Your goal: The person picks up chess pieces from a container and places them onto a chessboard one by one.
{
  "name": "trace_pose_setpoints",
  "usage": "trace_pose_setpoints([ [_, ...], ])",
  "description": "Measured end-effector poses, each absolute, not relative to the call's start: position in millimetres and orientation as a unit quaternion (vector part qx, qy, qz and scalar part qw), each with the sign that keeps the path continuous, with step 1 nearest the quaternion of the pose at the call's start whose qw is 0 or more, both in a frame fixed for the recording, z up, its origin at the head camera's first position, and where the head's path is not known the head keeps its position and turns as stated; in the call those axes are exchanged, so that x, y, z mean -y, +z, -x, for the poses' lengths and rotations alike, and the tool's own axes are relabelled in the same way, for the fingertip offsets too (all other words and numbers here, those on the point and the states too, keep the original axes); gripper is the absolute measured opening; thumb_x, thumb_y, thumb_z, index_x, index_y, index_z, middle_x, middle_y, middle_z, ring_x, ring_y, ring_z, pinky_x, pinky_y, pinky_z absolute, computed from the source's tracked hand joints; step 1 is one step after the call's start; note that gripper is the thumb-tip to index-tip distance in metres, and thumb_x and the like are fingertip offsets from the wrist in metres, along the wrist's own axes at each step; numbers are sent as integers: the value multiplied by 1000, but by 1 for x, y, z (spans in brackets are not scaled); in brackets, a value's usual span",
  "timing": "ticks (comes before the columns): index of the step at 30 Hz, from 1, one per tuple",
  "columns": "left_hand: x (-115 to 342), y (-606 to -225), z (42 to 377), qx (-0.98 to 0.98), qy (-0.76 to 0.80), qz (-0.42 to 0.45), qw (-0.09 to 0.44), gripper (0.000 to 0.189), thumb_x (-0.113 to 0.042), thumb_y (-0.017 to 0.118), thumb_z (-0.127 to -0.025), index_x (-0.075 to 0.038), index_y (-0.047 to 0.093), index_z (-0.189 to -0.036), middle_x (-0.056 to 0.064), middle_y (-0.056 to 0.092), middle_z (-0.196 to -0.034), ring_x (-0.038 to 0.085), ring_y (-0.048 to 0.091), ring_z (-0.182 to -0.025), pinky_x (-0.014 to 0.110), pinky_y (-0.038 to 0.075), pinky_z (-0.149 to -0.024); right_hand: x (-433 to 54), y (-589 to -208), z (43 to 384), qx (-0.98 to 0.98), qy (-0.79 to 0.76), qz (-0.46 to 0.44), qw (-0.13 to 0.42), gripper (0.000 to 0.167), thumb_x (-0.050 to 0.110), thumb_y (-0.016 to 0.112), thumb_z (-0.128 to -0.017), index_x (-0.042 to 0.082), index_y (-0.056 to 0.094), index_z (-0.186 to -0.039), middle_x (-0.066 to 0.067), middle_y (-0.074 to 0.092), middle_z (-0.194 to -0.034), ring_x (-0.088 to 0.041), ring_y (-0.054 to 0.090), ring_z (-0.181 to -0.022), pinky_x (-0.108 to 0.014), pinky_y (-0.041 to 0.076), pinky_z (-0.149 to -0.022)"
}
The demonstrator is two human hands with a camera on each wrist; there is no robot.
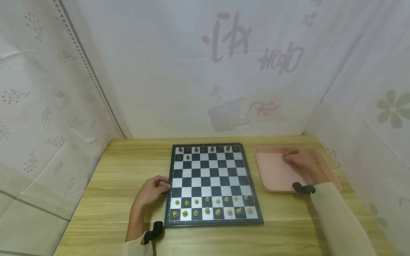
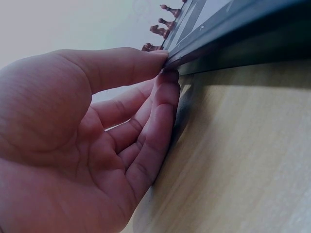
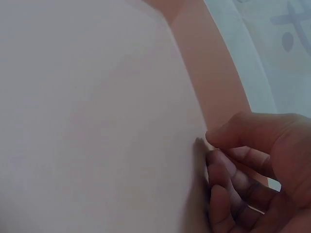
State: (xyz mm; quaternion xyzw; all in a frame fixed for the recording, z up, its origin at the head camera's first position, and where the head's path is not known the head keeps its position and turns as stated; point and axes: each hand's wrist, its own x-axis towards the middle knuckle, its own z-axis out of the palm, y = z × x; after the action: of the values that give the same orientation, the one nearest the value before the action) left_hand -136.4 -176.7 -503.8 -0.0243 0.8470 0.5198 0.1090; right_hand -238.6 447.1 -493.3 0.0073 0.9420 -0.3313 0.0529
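Observation:
My left hand (image 1: pixel 153 191) pinches the left edge of a black-and-white chessboard (image 1: pixel 168 199). In the left wrist view, the thumb (image 2: pixel 131 65) lies at the board's rim and the fingers bend beneath it, near the wooden table. Over a pink tray (image 1: pixel 272 174), my right hand (image 1: pixel 301 161) has its fingers bent and the thumb close to the index finger; whether a small thing sits between them is hidden. Light chess pieces (image 1: pixel 207 210) stand in two rows on the board's near side. Dark chess pieces (image 1: pixel 212 148) line the far row, with two more (image 1: pixel 188 157) in front at the left.
The wooden table (image 1: pixel 128 167) carries the board in its middle and the tray at the right. Printed cloth (image 1: pixel 166 89) hangs behind the table and on both sides. The tray's raised wall (image 3: pixel 209 63) runs alongside my right hand.

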Motion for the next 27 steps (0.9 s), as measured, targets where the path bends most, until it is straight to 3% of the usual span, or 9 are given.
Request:
trace_pose_setpoints([
  [4,176,-503,137,-847,520,22,107,25,-8,76,-100,5,72,-122,7,70,-95,22,61,-85,37,47,-78,-443,-489,235,-941,-334,-22,45,36,22,76,-102,-9,75,-118,-21,76,-116,-20,63,-97,-27,52,-79],
  [10,176,-503,137,-850,515,26,108,25,-8,76,-101,4,72,-122,7,70,-95,22,61,-85,35,47,-77,-430,-481,228,-938,-343,-27,37,42,31,73,-106,-5,74,-129,-26,72,-131,-38,62,-121,-41,48,-98],
  [13,176,-503,137,-850,515,28,107,26,-8,76,-100,5,72,-122,7,70,-94,22,61,-85,35,47,-77,-420,-479,227,-932,-362,-21,27,43,30,73,-106,-6,72,-130,-27,71,-130,-38,62,-119,-39,48,-95],
  [20,176,-504,133,-845,522,35,110,26,-7,78,-99,5,72,-121,6,69,-93,21,60,-85,36,47,-79,-396,-476,233,-914,-405,-10,18,38,23,74,-106,-8,71,-128,-21,75,-114,-20,69,-92,-32,59,-74],
  [27,175,-504,134,-847,521,32,101,26,-6,78,-99,6,72,-121,6,68,-92,21,60,-83,36,47,-77,-365,-463,239,-923,-384,25,-4,34,26,79,-103,-2,75,-123,-22,75,-121,-29,68,-101,-35,57,-80],
])
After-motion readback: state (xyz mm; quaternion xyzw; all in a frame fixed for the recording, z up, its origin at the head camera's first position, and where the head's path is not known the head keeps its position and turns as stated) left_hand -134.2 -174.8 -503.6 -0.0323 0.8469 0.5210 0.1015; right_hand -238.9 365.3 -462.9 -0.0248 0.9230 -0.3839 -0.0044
